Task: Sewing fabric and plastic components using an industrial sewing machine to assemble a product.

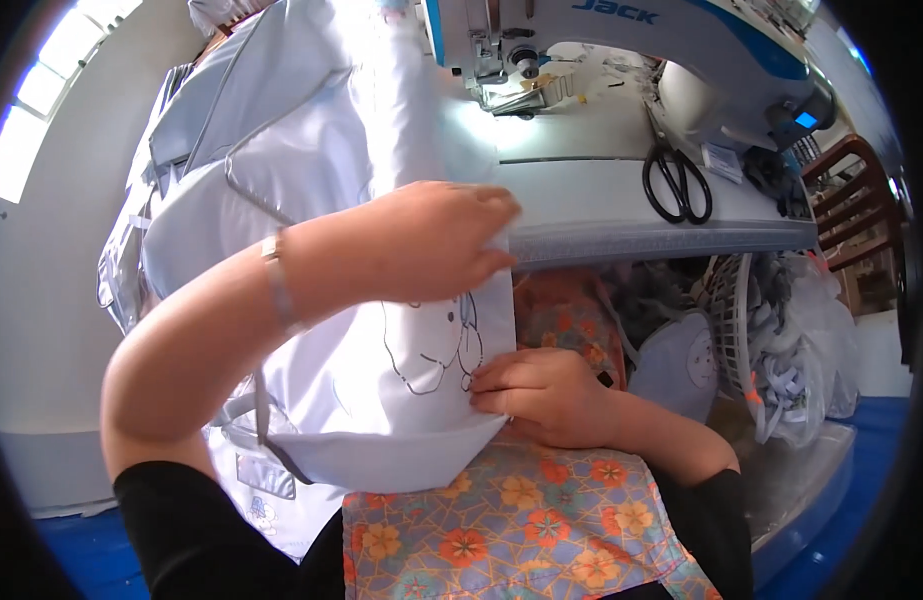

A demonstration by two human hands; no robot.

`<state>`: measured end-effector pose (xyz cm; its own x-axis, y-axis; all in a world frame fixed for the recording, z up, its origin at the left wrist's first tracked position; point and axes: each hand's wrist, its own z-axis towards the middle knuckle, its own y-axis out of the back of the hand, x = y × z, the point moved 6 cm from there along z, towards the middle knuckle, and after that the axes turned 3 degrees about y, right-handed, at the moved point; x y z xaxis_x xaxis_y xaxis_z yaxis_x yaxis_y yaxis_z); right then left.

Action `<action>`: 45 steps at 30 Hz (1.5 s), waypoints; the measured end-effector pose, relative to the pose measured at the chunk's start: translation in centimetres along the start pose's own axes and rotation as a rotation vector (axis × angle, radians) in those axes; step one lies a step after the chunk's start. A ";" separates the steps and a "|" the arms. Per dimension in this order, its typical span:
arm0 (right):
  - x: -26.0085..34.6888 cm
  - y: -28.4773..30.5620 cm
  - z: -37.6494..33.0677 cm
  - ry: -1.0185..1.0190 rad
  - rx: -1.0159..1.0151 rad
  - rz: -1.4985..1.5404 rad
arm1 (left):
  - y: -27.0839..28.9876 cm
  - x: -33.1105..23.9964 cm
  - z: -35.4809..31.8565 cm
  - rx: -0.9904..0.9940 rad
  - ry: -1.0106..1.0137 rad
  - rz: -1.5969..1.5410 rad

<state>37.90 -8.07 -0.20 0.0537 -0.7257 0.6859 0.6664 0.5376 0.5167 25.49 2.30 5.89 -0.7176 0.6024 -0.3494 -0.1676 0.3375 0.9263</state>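
Observation:
A large white and pale-grey cloth piece (331,370) with grey piping and a line-drawn cartoon figure drapes from the table down over my lap. My right hand (556,395) pinches its right edge beside the drawing, fingertips on top and the thumb hidden. Above it, my left hand (456,240) reaches across the cloth, slightly blurred. Its thumb stands apart from the bent fingers, and nothing shows between them. The sewing machine (701,40) is just beyond, its lit needle area (491,70) over the cloth's far end.
Black-handled scissors (678,185) lie on the table (601,200) to the right. Below stand a white plastic basket (726,300) and a clear bag of scraps (796,370). A flowered apron (521,520) covers my lap. A wooden chair (851,190) is at the far right.

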 end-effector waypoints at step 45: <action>-15.4 7.6 9.2 -0.134 -0.220 -0.326 | 2.5 7.2 -1.4 -0.196 -0.001 -0.123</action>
<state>35.31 11.11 -2.09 -0.2743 -0.7728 0.5723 0.7759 0.1737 0.6064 18.92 6.47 5.92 -0.6830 0.5662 -0.4614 -0.3822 0.2613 0.8864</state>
